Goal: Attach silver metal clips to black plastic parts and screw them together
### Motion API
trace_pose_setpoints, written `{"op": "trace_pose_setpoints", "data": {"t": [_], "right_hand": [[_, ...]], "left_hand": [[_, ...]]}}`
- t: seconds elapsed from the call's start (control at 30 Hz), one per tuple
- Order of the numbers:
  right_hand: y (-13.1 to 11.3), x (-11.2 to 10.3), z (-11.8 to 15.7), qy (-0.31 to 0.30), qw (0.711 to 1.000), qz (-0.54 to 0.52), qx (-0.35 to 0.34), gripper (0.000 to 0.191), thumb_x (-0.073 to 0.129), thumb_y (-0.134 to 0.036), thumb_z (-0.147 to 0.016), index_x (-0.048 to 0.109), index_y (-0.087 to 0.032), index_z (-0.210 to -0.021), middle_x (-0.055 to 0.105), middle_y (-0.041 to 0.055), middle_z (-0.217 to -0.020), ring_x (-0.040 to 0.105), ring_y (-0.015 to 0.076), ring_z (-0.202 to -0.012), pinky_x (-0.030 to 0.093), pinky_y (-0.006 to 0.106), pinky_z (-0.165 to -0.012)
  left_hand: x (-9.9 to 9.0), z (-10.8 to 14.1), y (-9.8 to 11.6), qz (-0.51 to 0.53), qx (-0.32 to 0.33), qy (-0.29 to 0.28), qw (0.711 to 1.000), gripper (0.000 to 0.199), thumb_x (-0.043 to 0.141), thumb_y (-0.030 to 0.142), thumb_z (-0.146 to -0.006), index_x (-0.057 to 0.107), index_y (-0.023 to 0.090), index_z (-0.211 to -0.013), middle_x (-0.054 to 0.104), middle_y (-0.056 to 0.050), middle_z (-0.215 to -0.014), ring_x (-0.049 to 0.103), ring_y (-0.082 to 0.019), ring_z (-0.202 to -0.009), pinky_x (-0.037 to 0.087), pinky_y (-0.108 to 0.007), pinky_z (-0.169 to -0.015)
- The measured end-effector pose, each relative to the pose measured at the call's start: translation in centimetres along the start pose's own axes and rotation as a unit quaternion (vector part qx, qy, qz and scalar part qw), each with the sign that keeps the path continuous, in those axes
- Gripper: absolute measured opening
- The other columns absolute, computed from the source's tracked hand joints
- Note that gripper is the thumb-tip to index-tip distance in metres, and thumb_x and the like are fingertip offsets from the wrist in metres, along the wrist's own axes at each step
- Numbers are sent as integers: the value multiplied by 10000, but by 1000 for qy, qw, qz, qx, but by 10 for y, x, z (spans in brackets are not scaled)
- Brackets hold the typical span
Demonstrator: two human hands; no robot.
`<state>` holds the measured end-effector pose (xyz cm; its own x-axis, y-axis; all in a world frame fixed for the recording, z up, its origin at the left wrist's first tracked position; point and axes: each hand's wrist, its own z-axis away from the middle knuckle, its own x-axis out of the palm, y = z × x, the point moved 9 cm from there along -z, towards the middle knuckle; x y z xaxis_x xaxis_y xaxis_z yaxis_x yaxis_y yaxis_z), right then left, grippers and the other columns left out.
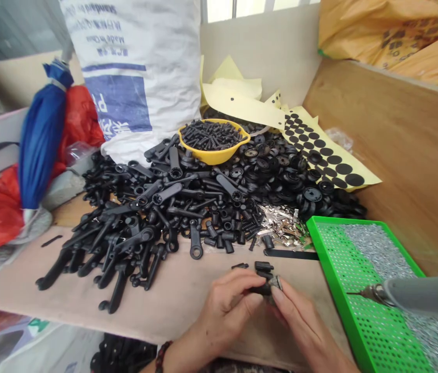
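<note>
The left hand point(228, 300), a dark beaded bracelet point(161, 356) at its wrist, pinches a small black part point(262, 288) between thumb and fingers, while the right hand point(304, 324) pinches a small greyish piece point(276, 282) against that part's right end; whether the two are joined I cannot tell. Both are held low over the near side of the table point(180, 305). Just beyond the fingers lies a short black cylinder point(264, 266), and past that a flat black strip point(291, 254). To the right is a green tray point(374, 331) with many small silvery pieces point(382, 254), a grey power screwdriver point(424, 295) reaching over it from the right. Farther off, shiny metal clips point(283, 225) lie heaped beside black crank handles point(164, 194) spreading left and black round caps point(277, 160) on the far right; behind these sit a yellow bowl point(214, 156) of dark springs point(211, 134) and a tall white sack point(144, 77)
</note>
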<state>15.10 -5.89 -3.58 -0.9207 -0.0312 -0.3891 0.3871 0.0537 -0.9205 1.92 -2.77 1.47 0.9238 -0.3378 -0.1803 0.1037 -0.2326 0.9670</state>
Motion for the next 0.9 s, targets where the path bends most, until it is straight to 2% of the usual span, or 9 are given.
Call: {"op": "trace_pose_setpoints", "data": {"t": [0.13, 0.23, 0.33, 0.47, 0.53, 0.63, 0.73, 0.9], "right_hand": [[-28, -4, -11, -13, 998, 12, -67, 322, 361, -426, -960, 629, -249, -986, 697, 40, -893, 663, 187, -831, 544, 231, -692], [-38, -2, -12, -18, 994, 18, -109, 277, 361, -337, -970, 609, -244, -887, 639, 3, -695, 622, 150, -618, 515, 207, -586], [-30, 1, -9, -20, 995, 23, -96, 259, 352, -302, -973, 594, -230, -915, 623, -6, -681, 591, 139, -575, 505, 214, -579], [-9, 8, -1, -49, 997, 50, -41, 287, 339, -341, -974, 592, -213, -1015, 689, 47, -871, 655, 177, -774, 532, 251, -701], [-6, 9, 2, -42, 995, 74, -46, 291, 344, -354, -970, 590, -205, -1019, 696, 57, -914, 666, 188, -823, 533, 254, -710], [-19, 8, 2, -40, 987, 116, -105, 284, 312, -314, -979, 560, -212, -885, 667, 14, -720, 650, 158, -624, 492, 227, -541], [-37, -4, -3, -7, 967, 194, -164, 273, 315, -287, -981, 468, -235, -761, 546, -49, -531, 529, 124, -407, 371, 225, -394], [-52, -28, -21, 59, 935, 290, -195, 292, 337, -301, -975, 356, -253, -689, 449, -59, -536, 475, 112, -414, 349, 229, -426]], "left_hand": [[0, 4, -28, 111, -139, 10, 984, 363, 589, 426, -843, 695, 158, -1063, 702, -78, -868, 617, -170, -714, 512, -279, -680], [6, 9, -41, 175, -199, 3, 964, 408, 618, 465, -810, 694, 142, -1049, 684, -53, -739, 590, -145, -625, 501, -267, -643], [3, 7, -35, 123, -162, 9, 979, 352, 610, 429, -823, 707, 145, -1006, 679, -56, -746, 589, -153, -645, 488, -262, -635], [1, 5, -12, 10, -45, 10, 999, 255, 537, 296, -875, 708, 151, -997, 699, -84, -887, 628, -187, -791, 488, -272, -722], [3, 7, -11, -7, -30, 6, 1000, 241, 521, 250, -875, 701, 152, -1002, 707, -85, -905, 640, -189, -811, 492, -268, -733], [2, 11, -20, -45, -44, -4, 998, 208, 547, 187, -829, 696, 151, -970, 713, -72, -857, 638, -176, -743, 492, -249, -669], [-3, 13, -26, -117, -46, -13, 992, 200, 551, 117, -784, 680, 149, -934, 704, -59, -823, 612, -163, -676, 477, -243, -626], [-9, 14, -33, -233, -9, -15, 972, 142, 513, 63, -801, 608, 158, -849, 672, -46, -795, 604, -173, -723, 485, -260, -671]]}}
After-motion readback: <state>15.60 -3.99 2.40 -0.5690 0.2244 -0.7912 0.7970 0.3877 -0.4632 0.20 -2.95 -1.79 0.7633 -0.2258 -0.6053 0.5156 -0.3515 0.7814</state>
